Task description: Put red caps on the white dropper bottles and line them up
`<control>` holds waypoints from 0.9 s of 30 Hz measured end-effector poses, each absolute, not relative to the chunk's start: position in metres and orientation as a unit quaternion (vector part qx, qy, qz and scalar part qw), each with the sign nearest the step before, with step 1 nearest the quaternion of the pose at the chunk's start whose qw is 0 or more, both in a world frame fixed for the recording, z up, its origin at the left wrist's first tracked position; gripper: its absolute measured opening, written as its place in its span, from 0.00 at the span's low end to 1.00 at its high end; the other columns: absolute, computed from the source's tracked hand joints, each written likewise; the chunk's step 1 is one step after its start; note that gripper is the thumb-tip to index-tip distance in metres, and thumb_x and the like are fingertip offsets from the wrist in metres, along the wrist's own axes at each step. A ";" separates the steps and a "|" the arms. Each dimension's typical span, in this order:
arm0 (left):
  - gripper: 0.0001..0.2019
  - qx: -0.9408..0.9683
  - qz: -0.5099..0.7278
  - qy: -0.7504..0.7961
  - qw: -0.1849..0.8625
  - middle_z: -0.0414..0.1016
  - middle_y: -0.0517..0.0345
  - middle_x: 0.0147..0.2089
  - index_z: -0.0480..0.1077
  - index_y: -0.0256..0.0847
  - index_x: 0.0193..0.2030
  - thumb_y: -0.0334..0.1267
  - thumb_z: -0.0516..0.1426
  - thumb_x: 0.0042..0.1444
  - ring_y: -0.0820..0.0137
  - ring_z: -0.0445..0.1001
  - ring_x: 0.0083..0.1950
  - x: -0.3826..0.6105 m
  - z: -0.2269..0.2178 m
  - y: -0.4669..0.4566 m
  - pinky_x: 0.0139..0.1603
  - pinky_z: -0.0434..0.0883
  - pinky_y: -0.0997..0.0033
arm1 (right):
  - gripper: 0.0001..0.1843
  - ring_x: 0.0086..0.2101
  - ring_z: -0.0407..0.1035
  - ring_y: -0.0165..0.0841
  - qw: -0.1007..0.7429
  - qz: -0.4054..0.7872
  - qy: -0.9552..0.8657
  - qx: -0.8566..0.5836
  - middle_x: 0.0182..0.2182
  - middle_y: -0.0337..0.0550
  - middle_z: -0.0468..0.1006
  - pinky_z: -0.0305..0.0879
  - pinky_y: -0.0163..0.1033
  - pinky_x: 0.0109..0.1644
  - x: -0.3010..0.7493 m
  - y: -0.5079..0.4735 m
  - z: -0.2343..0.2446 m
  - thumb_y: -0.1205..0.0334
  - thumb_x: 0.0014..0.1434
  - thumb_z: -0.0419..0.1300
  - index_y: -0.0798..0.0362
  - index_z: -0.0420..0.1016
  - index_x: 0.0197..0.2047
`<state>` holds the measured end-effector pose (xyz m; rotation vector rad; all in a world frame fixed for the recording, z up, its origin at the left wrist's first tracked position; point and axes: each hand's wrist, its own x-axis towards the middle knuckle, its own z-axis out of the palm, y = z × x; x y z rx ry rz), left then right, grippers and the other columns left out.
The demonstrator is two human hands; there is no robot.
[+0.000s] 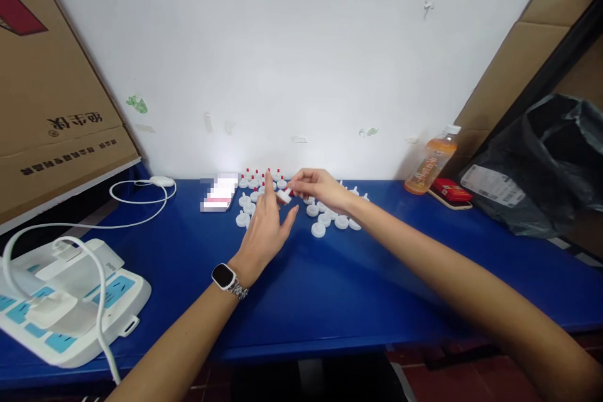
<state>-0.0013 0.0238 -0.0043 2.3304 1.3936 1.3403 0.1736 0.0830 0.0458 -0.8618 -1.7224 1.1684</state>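
My left hand (264, 226), with a watch (223, 276) on its wrist, has its thumb spread away from the outstretched fingers. Close in front of it, my right hand (320, 188) pinches a white nozzle cap (284, 196) tilted between the two hands. Whether the left fingers touch this cap is not clear. Behind and left of my left hand stand several white nozzle caps with red tips (257, 182). Below and beside my right hand lie several white caps without red tips (318, 230). A bit of red shows under the right fingertips, partly hidden.
Against the wall, a phone-like object (220, 191) lies left of the caps. An orange drink bottle (431, 160) stands at right beside a red box (450, 190) and a black plastic bag (522, 163). A power strip (70, 308) with a white cable occupies the blue table's (348, 301) left end.
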 end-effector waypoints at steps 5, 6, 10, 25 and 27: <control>0.26 0.766 0.429 0.479 0.017 0.70 0.49 0.51 0.53 0.42 0.68 0.42 0.53 0.66 0.58 0.69 0.54 -0.011 -0.005 0.029 0.57 0.70 0.51 | 0.03 0.30 0.71 0.31 0.442 0.190 -0.728 -0.488 0.29 0.42 0.80 0.65 0.36 0.37 0.171 0.148 0.044 0.65 0.54 0.62 0.55 0.76 0.33; 0.21 0.771 0.417 0.480 0.011 0.70 0.50 0.50 0.59 0.42 0.64 0.42 0.53 0.66 0.58 0.69 0.54 -0.013 -0.004 0.029 0.57 0.70 0.52 | 0.04 0.33 0.72 0.32 0.407 0.148 -0.740 -0.515 0.32 0.43 0.81 0.65 0.36 0.39 0.168 0.159 0.044 0.66 0.54 0.61 0.55 0.77 0.34; 0.10 0.784 0.386 0.486 0.000 0.71 0.52 0.47 0.67 0.42 0.52 0.40 0.52 0.66 0.59 0.69 0.51 -0.017 -0.002 0.032 0.55 0.70 0.53 | 0.09 0.41 0.73 0.36 0.257 0.026 -0.777 -0.573 0.38 0.45 0.83 0.61 0.39 0.48 0.156 0.184 0.042 0.67 0.57 0.58 0.52 0.80 0.38; 0.08 0.804 0.375 0.463 0.004 0.71 0.53 0.46 0.68 0.42 0.48 0.40 0.52 0.66 0.60 0.69 0.51 -0.013 -0.001 0.030 0.55 0.69 0.54 | 0.11 0.47 0.71 0.42 0.155 0.008 -0.790 -0.593 0.42 0.50 0.83 0.55 0.46 0.55 0.166 0.190 0.031 0.59 0.59 0.60 0.53 0.81 0.41; 0.08 0.805 0.374 0.460 0.001 0.71 0.53 0.46 0.68 0.42 0.47 0.40 0.52 0.66 0.60 0.69 0.51 -0.013 -0.001 0.030 0.57 0.68 0.54 | 0.10 0.47 0.72 0.41 0.150 0.015 -0.789 -0.596 0.41 0.49 0.83 0.53 0.46 0.56 0.169 0.188 0.032 0.60 0.59 0.60 0.53 0.81 0.38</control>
